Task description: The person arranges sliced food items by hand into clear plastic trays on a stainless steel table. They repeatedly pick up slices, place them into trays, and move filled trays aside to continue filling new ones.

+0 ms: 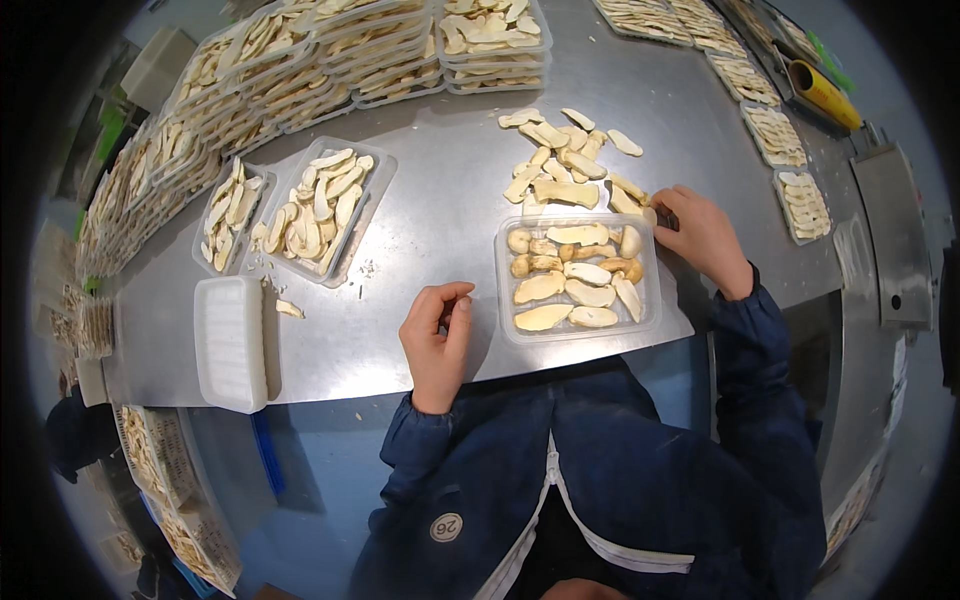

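Observation:
A clear plastic tray lies before me near the front edge of the steel table. Rows of mushroom slices and a few browner mushroom pieces with round caps fill its ribbed bottom. At its upper right corner, my right hand has thumb and fingertips around the end of a pale mushroom slice. My left hand rests left of the tray, apart from it, with fingers curled and nothing visible in them. Just beyond the tray is a loose pile of mushroom slices.
Two trays of heaped slices stand at the left, near a white stack of empty trays. Tall stacks of filled trays line the far left. More filled trays run along the right, near a yellow tube.

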Available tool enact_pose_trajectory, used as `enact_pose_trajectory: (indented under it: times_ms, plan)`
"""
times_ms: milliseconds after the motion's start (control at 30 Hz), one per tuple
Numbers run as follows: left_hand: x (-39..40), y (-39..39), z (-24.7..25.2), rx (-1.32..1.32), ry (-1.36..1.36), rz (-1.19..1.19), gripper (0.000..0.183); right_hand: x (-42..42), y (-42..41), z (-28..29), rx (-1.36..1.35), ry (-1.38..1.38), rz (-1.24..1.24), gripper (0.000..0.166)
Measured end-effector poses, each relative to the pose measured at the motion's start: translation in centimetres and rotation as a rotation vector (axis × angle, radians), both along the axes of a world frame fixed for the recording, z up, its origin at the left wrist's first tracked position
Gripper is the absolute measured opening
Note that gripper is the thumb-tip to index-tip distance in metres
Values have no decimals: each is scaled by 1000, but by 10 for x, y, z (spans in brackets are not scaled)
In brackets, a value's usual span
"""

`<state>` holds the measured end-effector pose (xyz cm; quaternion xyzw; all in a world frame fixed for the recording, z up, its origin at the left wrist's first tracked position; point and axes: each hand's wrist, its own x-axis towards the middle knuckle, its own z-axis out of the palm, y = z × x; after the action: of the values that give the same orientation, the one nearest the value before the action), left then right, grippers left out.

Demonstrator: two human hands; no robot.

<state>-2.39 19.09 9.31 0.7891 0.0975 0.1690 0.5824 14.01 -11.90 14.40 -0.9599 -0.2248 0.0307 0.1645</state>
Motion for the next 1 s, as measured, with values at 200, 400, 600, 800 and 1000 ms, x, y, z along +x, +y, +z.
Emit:
enact_pose_trajectory:
  times_ms: [200,400,600,800,1000]
  plan:
    - [1,-1,-1,0,-23,-1,12,-4,-7,-5,-27,-105,17,22]
    - [2,-1,-2,0,-24,-2,12,-2,-32,-15,29,-205,33,17]
    - [2,-2,-3,-22,-14,7,12,-3,-59,-5,283,134,-217,18]
    - [0,-2,-5,-42,2,8,12,-35,-35,-5,108,-35,-218,24]
    - [1,-2,-3,-47,4,-4,12,-54,-22,-19,-58,-191,-184,20]
